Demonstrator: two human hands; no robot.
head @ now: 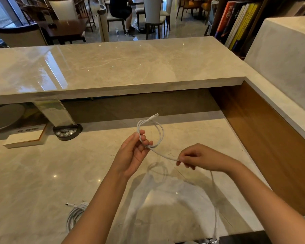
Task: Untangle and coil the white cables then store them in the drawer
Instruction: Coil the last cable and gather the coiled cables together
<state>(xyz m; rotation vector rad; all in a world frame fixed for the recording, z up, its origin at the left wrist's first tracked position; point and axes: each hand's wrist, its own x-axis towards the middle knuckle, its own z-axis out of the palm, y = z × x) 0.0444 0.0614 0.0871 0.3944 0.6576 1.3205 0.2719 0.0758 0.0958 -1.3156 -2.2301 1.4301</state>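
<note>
A white cable (160,132) is looped into a small coil above the marble desk, its plug end sticking up at the top. My left hand (135,152) pinches the coil's left side between thumb and fingers. My right hand (199,158) grips the cable's straight run a little to the right, and the loose tail hangs down past my right forearm toward the bottom edge. A second white cable (76,213) lies bundled on the desk at the lower left, partly hidden by my left forearm. No drawer is in view.
A raised marble counter (113,67) runs across the back, with a wood panel (264,138) on the right. A white box (25,140) and a dark stand base with buttons (67,132) sit at the left. Books (236,23) stand at the upper right.
</note>
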